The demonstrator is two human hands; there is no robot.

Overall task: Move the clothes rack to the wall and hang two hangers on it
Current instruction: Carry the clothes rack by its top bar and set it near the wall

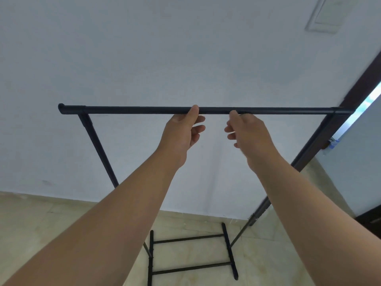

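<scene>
A black metal clothes rack stands on a pale tiled floor, just in front of a plain white wall. Its top bar runs level across the middle of the view, from a rounded end cap on the left to a joint at the far right. A slanted upright drops from the left end of the bar toward the floor.

Two bare forearms reach up from the bottom edge toward the middle of the bar. The left hand is at the bar with its thumb lying against the front of it; the other fingers are loosely curled and spread apart below the bar, not wrapped around it. Just beside it, with a small gap between them, the right hand has its thumb tip touching the underside of the bar, and its fingers are likewise curled and slightly apart beneath. Whether either hand truly grips the bar cannot be told.

Below and between the arms, the rack's base shows as two short feet joined by two crossbars, resting on the floor. On the right, the second upright slants down in front of a dark brown door frame, beyond which a strip of bright daylight shows.
</scene>
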